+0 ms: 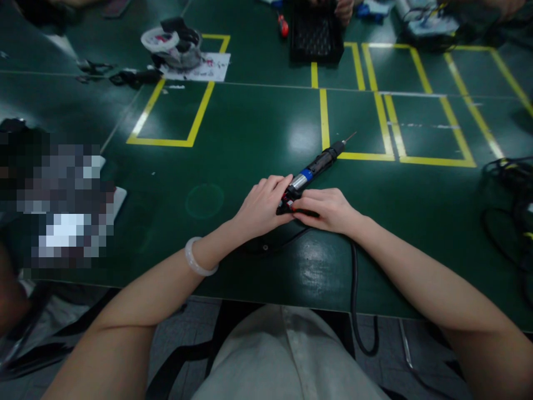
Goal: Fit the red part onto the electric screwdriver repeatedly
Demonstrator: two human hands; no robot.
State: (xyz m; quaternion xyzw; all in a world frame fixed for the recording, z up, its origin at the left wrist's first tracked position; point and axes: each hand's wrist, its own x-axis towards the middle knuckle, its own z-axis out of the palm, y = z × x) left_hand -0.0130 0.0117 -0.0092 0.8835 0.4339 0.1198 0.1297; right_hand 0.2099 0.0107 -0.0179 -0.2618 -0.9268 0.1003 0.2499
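An electric screwdriver (318,165) lies slantwise on the green table, its thin bit pointing away to the upper right. Its casing looks open, with a silver and blue motor part and some red and white bits inside showing. My left hand (266,201) is closed over the near end, fingers bent along its left side. Against that same end, the fingers of my right hand (327,208) are pinched together; whatever small part they grip is hidden. A black cable (355,294) hangs over the table edge below my right wrist.
Yellow tape (362,157) marks rectangles on the green table (250,128). At the back are a black tray (316,39) by another person's hand, a red-handled tool (283,26) and tape rolls (177,44) on paper. Coiled cables (514,189) lie right; a blurred-out area is left.
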